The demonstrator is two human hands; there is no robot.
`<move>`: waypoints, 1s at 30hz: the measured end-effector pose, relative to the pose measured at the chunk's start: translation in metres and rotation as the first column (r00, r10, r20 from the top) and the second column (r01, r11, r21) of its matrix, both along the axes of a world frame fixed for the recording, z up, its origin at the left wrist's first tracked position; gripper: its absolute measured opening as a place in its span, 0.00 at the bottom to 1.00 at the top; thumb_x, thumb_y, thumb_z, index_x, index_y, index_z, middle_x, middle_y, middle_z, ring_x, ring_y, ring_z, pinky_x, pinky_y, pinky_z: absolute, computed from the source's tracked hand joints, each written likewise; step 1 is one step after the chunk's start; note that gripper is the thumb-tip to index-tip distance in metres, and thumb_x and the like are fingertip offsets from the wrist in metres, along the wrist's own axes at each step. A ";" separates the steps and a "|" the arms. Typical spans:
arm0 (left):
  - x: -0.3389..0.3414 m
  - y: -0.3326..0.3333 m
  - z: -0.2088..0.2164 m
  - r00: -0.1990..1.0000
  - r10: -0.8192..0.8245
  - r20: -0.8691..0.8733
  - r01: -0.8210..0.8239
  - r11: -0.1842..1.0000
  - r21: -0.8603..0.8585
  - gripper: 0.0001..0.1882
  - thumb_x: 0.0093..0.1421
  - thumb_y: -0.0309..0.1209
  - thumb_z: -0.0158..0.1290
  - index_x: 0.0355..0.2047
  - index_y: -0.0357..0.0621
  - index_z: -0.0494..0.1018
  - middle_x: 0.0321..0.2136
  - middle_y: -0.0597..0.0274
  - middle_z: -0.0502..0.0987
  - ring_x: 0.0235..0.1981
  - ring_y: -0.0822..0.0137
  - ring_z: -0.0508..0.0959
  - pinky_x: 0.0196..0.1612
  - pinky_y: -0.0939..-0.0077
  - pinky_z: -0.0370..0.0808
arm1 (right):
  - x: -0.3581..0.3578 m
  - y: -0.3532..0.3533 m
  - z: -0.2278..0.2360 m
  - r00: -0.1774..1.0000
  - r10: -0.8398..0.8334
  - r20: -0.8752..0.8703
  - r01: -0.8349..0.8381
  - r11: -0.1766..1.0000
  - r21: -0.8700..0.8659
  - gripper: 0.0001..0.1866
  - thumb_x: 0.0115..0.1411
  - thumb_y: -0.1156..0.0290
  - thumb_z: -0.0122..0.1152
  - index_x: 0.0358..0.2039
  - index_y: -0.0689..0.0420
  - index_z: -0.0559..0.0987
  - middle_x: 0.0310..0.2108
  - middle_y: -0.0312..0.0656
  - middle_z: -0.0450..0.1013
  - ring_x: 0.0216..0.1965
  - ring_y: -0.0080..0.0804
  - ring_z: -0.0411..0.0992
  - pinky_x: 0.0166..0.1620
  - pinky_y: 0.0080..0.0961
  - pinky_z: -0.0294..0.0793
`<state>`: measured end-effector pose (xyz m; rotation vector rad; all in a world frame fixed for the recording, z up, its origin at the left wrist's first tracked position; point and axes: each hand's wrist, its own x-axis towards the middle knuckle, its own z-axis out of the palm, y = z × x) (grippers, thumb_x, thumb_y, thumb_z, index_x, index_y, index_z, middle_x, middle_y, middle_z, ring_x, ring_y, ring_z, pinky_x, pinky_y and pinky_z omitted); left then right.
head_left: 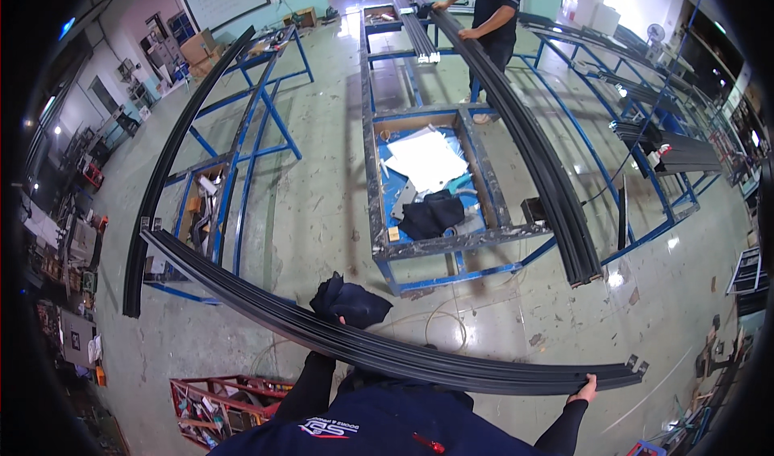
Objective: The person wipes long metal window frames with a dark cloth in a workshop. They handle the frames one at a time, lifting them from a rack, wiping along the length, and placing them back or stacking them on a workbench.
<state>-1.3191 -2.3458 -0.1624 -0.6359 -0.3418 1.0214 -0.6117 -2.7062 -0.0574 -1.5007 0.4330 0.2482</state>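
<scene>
A long black aluminium profile (387, 358) with lengthwise grooves lies across in front of my body, in both hands. My right hand (587, 389) grips its lower edge near the right end, where small metal brackets (637, 365) stick out. My left hand (342, 320) holds it left of the middle; only a fingertip shows above the profile and the rest is hidden. The profile's far left end, also with small brackets, reaches another long black profile (171, 164) on the blue left rack (264, 93).
A blue-framed workbench (459, 250) ahead holds papers (427, 156) and dark cloth (433, 214). Long black profiles (536, 145) lie along it, with a co-worker (492, 12) gripping one. A dark bundle (351, 301) is beyond my left hand; a red frame (218, 403) stands lower left.
</scene>
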 end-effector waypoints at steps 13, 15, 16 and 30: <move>0.041 0.243 0.096 0.760 0.079 -0.645 0.124 0.957 0.264 0.30 0.73 0.51 0.35 0.62 0.40 0.65 0.52 0.58 0.71 0.52 0.60 0.72 0.59 0.58 0.65 | -0.154 0.045 0.005 0.979 -0.199 0.039 0.195 0.976 0.093 0.25 0.47 0.66 0.63 0.45 0.62 0.74 0.44 0.45 0.74 0.42 0.42 0.75 0.47 0.43 0.78; 0.029 0.286 0.109 0.712 0.076 -0.698 0.177 0.942 0.284 0.30 0.73 0.50 0.35 0.62 0.39 0.65 0.50 0.58 0.71 0.51 0.60 0.72 0.58 0.59 0.65 | -0.194 0.065 0.011 0.979 -0.204 -0.008 0.204 0.974 0.094 0.25 0.48 0.64 0.64 0.47 0.60 0.73 0.45 0.45 0.74 0.44 0.43 0.75 0.48 0.44 0.78; 0.021 0.309 0.115 0.693 0.073 -0.717 0.200 0.936 0.289 0.30 0.73 0.50 0.36 0.62 0.39 0.65 0.49 0.58 0.71 0.50 0.61 0.72 0.57 0.59 0.66 | -0.217 0.077 0.014 0.979 -0.202 -0.022 0.203 0.973 0.106 0.25 0.48 0.64 0.64 0.46 0.61 0.73 0.45 0.45 0.74 0.44 0.43 0.75 0.48 0.44 0.78; -0.010 0.614 0.168 0.580 -0.027 -0.814 0.520 0.781 0.345 0.29 0.73 0.49 0.38 0.62 0.37 0.65 0.38 0.61 0.72 0.38 0.64 0.73 0.45 0.65 0.70 | -0.439 0.257 0.049 0.850 -0.517 0.097 0.515 0.856 0.045 0.24 0.48 0.60 0.65 0.43 0.62 0.77 0.44 0.48 0.76 0.43 0.45 0.75 0.48 0.47 0.77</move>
